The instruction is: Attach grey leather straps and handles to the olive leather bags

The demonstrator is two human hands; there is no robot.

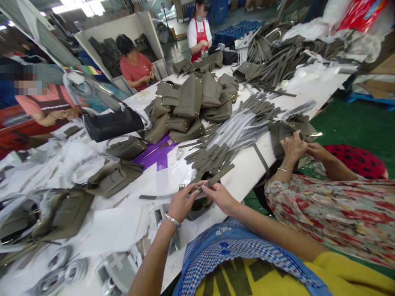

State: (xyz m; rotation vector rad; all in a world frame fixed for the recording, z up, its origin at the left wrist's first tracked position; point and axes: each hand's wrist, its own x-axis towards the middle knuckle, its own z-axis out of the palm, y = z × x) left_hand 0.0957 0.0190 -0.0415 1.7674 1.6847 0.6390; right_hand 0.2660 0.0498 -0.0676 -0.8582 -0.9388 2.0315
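An olive strap (219, 175) runs between my two hands, its holed end pointing up to the right. My left hand (182, 202), with a silver bangle at the wrist, pinches it from the left. Thumb and fingers of my right hand (219, 198) close on it from the right. A small metal buckle (182, 187) shows just above my left fingers. Under my hands sits an olive handbag (197, 214), mostly hidden by them. Just beyond lies a heap of loose olive straps (212, 158), some wrapped in clear film.
Olive handbags (188, 98) are piled mid-table; others (114, 179) lie at left near white paper (112, 230). A black bag (114, 119) stands at the far edge. On my right, a co-worker's hands (294, 148) work on another bag. Several people work across the table.
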